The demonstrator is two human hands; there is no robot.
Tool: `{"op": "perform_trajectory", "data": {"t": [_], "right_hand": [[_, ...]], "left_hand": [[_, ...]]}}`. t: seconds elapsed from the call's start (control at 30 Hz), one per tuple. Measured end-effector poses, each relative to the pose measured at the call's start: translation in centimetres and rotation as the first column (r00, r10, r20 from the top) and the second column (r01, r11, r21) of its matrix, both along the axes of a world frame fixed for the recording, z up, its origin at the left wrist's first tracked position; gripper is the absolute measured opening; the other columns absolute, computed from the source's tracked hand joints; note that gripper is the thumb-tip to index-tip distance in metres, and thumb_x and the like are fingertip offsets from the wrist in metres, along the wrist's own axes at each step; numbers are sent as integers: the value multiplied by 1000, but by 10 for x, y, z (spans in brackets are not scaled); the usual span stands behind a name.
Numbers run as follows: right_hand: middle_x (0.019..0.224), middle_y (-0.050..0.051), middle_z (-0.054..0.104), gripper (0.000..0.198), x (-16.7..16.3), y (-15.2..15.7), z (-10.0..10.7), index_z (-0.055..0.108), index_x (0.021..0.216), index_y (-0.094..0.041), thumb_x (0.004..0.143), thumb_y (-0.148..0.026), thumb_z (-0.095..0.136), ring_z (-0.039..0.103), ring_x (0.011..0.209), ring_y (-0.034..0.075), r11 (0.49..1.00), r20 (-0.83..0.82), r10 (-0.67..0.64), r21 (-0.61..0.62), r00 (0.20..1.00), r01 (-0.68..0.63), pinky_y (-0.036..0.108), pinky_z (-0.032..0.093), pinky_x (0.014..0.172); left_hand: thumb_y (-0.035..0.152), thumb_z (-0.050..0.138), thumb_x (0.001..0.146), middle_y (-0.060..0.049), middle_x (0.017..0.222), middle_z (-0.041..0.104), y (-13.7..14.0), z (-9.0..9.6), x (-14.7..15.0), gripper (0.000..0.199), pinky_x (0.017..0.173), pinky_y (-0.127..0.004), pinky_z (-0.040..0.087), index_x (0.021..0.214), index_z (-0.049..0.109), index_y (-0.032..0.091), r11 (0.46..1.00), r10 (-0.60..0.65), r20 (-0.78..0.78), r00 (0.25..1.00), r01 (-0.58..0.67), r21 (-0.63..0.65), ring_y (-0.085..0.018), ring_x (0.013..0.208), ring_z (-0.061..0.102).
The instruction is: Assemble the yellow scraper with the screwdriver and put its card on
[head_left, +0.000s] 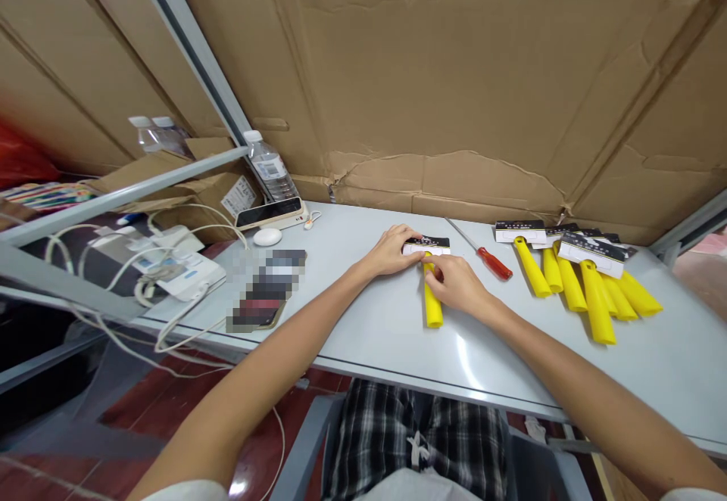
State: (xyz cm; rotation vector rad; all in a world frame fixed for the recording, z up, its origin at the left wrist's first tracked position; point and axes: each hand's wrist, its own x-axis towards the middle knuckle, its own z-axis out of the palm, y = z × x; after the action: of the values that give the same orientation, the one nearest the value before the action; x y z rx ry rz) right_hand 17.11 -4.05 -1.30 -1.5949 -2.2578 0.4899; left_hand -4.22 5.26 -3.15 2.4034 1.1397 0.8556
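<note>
In front of me a yellow tubular plastic handle [433,310] lies on the table, pointing towards me. A black-and-white header card [436,244] is at its far end. My left hand [391,251] grips the card's left side, its thumb along the near edge. My right hand [457,281] is closed around the upper part of the handle, index finger at the joint with the card. Fingers partly hide that joint. A screwdriver [493,262] with a red handle lies right of my hands. Further right, several carded yellow handles [597,308] lie in an overlapping pile.
The white table [363,334] has a cardboard wall [443,92] behind it. At left are a phone [269,217], a white oval case [267,237], a pixelated flat object [266,289], a water bottle [269,166] and tangled white cables [148,281]. A grey metal frame [193,54] rises there.
</note>
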Motion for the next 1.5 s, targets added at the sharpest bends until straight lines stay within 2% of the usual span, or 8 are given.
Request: {"op": "perform_trajectory", "data": {"t": [0.13, 0.3, 0.47, 0.67, 1.03, 1.17, 1.23, 1.5], "right_hand": [[111, 3, 70, 51, 0, 0, 3, 68, 146, -32, 102, -35, 43, 52, 91, 6, 1000, 51, -22, 2, 998, 22, 17, 26, 84], [118, 4, 70, 51, -1, -1, 8, 69, 145, -31, 103, -37, 41, 53, 92, 6, 998, 89, -70, -2, 994, 71, 18, 24, 82], [120, 4, 70, 51, 0, 0, 9, 69, 146, -31, 103, -36, 42, 54, 93, 6, 995, 84, -96, 6, 992, 96, 20, 21, 80], [117, 3, 69, 46, -2, -1, 10, 73, 136, -29, 103, -37, 43, 49, 89, 5, 994, 110, -109, 14, 988, 108, 21, 21, 79], [116, 1, 70, 45, -3, -2, 11, 71, 137, -31, 101, -38, 45, 44, 80, 3, 991, 99, -129, -10, 987, 131, 20, 19, 76], [116, 1, 70, 45, -2, -1, 6, 70, 137, -32, 102, -43, 45, 45, 80, 3, 990, 68, -141, -1, 988, 141, 20, 18, 77], [115, 0, 71, 46, -2, -1, 5, 69, 138, -33, 103, -45, 44, 45, 80, 3, 990, 56, -144, -3, 988, 144, 20, 18, 77], [109, 1, 70, 46, -2, -1, 5, 70, 137, -32, 104, -48, 41, 45, 78, 3, 990, 54, -140, 0, 989, 141, 20, 17, 75]], "left_hand": [[55, 67, 99, -11, 139, 65, -2, 1, -1, 51, 121, -52, 41, 141, 69, 28, 1000, 6, -100, 995, -9, -25, -32, 135, 57], [57, 58, 105, -13, 141, 65, -7, -3, 8, 53, 117, -55, 39, 147, 67, 26, 989, 143, -242, 960, -131, 66, -34, 136, 55], [60, 51, 108, -14, 142, 65, -10, -3, 13, 56, 112, -53, 40, 149, 67, 26, 981, 185, -314, 931, -155, 119, -35, 134, 54], [59, 51, 108, -14, 147, 63, -9, -1, 13, 56, 113, -53, 38, 152, 66, 26, 981, 191, -317, 929, -169, 94, -35, 138, 52], [64, 46, 108, -13, 142, 62, -9, 4, 11, 59, 114, -55, 37, 149, 69, 29, 987, 163, -326, 931, -156, 49, -34, 135, 52], [52, 34, 113, -11, 138, 63, -4, 2, 8, 54, 114, -55, 36, 147, 70, 31, 989, 144, -307, 941, -147, 15, -32, 134, 52], [47, 34, 113, -10, 137, 64, -2, 0, 7, 52, 115, -55, 36, 147, 70, 32, 990, 139, -296, 945, -144, 5, -31, 135, 52], [47, 39, 112, -11, 140, 64, 2, -6, 5, 51, 115, -55, 37, 149, 68, 29, 989, 145, -264, 954, -145, 17, -31, 135, 53]]}}
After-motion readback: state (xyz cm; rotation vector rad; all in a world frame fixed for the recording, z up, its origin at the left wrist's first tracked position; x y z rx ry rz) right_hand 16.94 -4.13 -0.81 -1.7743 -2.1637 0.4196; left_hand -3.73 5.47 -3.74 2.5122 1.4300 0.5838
